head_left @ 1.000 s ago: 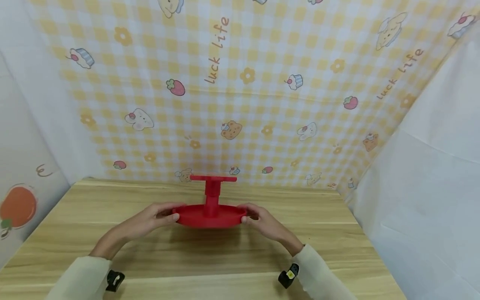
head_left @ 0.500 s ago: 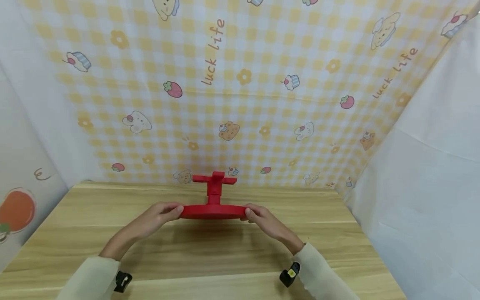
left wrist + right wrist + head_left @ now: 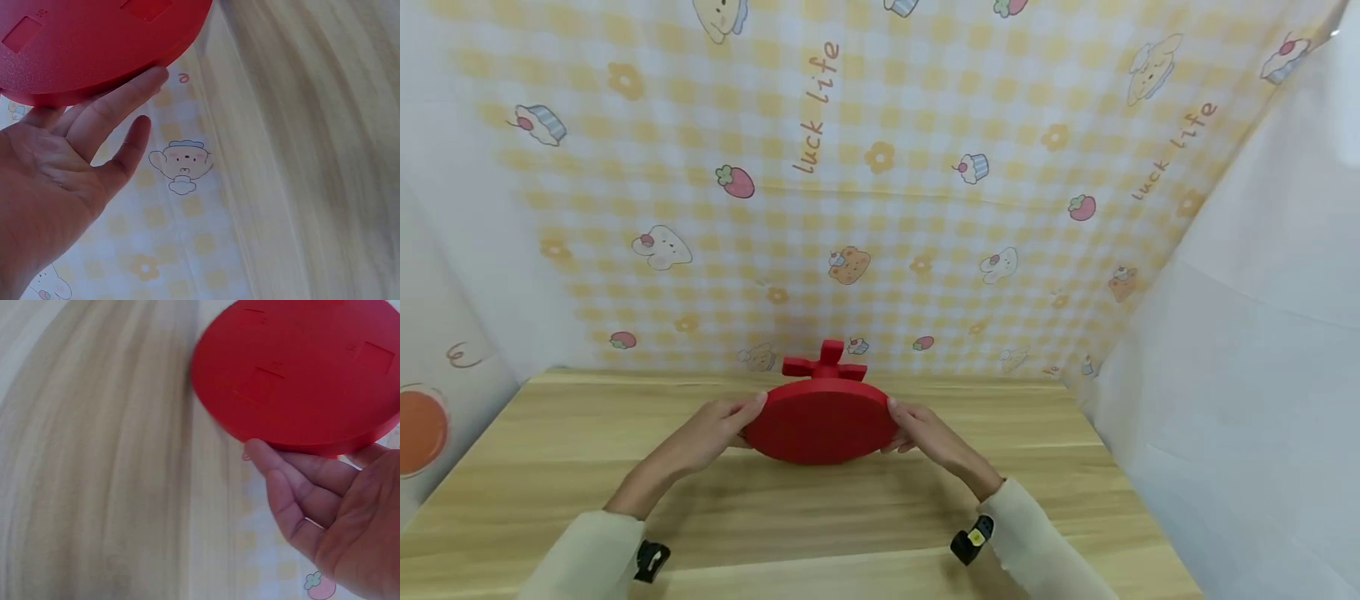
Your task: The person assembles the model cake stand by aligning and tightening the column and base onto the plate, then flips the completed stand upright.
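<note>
A red stand has a round, shallow disc base [image 3: 820, 425] and a cross-shaped top [image 3: 829, 367] on a post, now mostly hidden behind the disc. It is tilted, with its flat underside facing me. My left hand [image 3: 713, 431] grips the disc's left rim, thumb on the near side. On the opposite rim my right hand [image 3: 931, 435] holds on in the same way. Square recesses with small marks show on the disc's underside [image 3: 81, 47] in the left wrist view. In the right wrist view, the fingers of the right hand [image 3: 365, 519] lie along the rim of the disc [image 3: 300, 381].
Beneath the stand is a wood-grain table [image 3: 820, 525]. A yellow checked cloth [image 3: 880, 208] hangs behind its back edge, with white cloth [image 3: 1247, 358] at the sides. Small black devices [image 3: 651, 561] sit at both wrists.
The disc has tipped from showing its upper hollow side, through edge-on, to showing its underside. Both hands have turned with it, keeping hold of the rim. The view has shifted slightly.
</note>
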The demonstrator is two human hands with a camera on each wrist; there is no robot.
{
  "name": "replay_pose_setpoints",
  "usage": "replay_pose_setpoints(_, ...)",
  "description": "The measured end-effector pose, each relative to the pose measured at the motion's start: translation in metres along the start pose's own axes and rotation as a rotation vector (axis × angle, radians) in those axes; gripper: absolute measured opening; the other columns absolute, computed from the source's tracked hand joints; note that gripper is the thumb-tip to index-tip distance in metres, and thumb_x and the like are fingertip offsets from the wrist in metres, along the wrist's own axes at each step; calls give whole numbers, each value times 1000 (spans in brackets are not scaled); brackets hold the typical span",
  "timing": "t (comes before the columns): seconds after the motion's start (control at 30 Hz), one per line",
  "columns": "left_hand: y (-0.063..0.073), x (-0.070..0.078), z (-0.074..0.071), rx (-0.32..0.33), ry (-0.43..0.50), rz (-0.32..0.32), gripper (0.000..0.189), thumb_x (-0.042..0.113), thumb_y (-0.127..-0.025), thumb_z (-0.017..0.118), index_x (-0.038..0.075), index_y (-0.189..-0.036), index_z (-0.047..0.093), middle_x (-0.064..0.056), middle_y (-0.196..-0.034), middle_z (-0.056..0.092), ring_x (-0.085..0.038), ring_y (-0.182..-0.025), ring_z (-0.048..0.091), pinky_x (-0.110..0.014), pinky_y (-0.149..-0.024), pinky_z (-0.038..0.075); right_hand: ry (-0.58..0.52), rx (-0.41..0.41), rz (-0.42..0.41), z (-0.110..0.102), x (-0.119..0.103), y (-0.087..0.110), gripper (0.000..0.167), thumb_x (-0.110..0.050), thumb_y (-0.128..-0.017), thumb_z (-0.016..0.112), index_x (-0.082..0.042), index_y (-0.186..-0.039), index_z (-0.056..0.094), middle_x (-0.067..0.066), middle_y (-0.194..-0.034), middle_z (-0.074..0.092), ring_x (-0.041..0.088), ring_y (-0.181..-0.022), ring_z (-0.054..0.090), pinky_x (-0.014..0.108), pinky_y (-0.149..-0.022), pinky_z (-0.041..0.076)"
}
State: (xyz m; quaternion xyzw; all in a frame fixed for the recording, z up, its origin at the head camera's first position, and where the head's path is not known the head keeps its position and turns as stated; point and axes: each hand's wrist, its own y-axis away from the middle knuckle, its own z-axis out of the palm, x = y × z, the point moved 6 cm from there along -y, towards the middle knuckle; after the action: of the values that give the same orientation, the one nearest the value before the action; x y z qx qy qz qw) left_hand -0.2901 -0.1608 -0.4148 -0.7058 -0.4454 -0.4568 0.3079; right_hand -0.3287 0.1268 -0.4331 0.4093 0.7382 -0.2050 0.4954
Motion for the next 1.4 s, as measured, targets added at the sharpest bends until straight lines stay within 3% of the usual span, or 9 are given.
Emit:
replay_pose_setpoints(0.23, -2, 4, -1, 17, 56, -67, 62, 42, -109, 31, -8, -139, 50, -25, -123, 65, -28, -94, 72, -39, -79, 60, 9, -16, 82, -2, -8, -4, 69, -55, -106, 22, -3, -133, 59, 17, -99, 75, 37, -91, 73, 42, -81, 58)
replay_pose_setpoints(0.4, -6, 9, -3, 52, 30, -122, 68, 49, -107, 30, -7, -137, 52, -22, -118, 67, -26, -90, 73, -42, -75, 61, 30, -34, 78, -8, -14, -5, 75, -56, -106, 14, -1, -131, 59, 17, -94, 76, 38, -89, 73, 54, -83, 57)
replay_pose_setpoints(0.53, -8, 13, -8, 60, 6, -150, 72, 53, -107, 27, -7, -136, 53, -20, -110, 70, -26, -82, 73, -41, -71, 61, 44, -72, 71, -10, -19, -5, 78, -55, -106, 10, 0, -124, 63, 20, -90, 75, 38, -87, 73, 54, -81, 57)
replay_pose_setpoints(0.7, -8, 17, -10, 43, 5, -177, 74, 55, -106, 26, -8, -133, 54, -19, -103, 71, -27, -75, 73, -44, -68, 61, 49, -110, 64, -12, -21, -9, 75, -52, -107, 13, -1, -112, 68, 21, -84, 75, 34, -78, 75, 40, -66, 60)
replay_pose_setpoints(0.8, -7, 17, -10, 38, 12, -208, 75, 56, -106, 26, -9, -126, 58, -16, -93, 72, -28, -69, 73, -47, -66, 60, 41, -114, 54, -13, -22, -11, 75, -52, -107, 13, -1, -106, 69, 21, -79, 74, 35, -71, 74, 30, -54, 56)
replay_pose_setpoints(0.9, -7, 17, -8, 25, 20, -229, 73, 55, -106, 27, -8, -119, 61, -14, -83, 72, -30, -64, 72, -49, -64, 60, 30, -110, 62, -14, -21, -12, 75, -52, -107, 14, -1, -103, 69, 20, -74, 73, 31, -64, 74, 27, -49, 52)
replay_pose_setpoints(1.17, -8, 22, -4, -52, 66, -201, 71, 52, -107, 25, -7, -105, 64, -19, -69, 71, -36, -56, 70, -49, -58, 59, 21, -68, 91, -19, -16, -14, 79, -57, -106, 15, 0, -89, 69, 15, -62, 70, 19, -51, 69, 26, -44, 47)
replay_pose_setpoints(1.27, -8, 24, -2, -95, 95, -178, 71, 49, -108, 22, -7, -97, 64, -22, -64, 68, -34, -51, 69, -51, -54, 58, 26, -53, 97, -20, -15, -14, 82, -57, -106, 15, 1, -85, 69, 14, -60, 69, 17, -48, 67, 27, -43, 47)
replay_pose_setpoints(1.4, -10, 25, -2, -113, 110, -178, 69, 47, -109, 20, -7, -100, 63, -22, -60, 66, -26, -46, 67, -53, -52, 57, 18, -42, 99, -22, -15, -15, 82, -55, -106, 14, 1, -84, 70, 11, -57, 68, 15, -45, 64, 27, -43, 47)
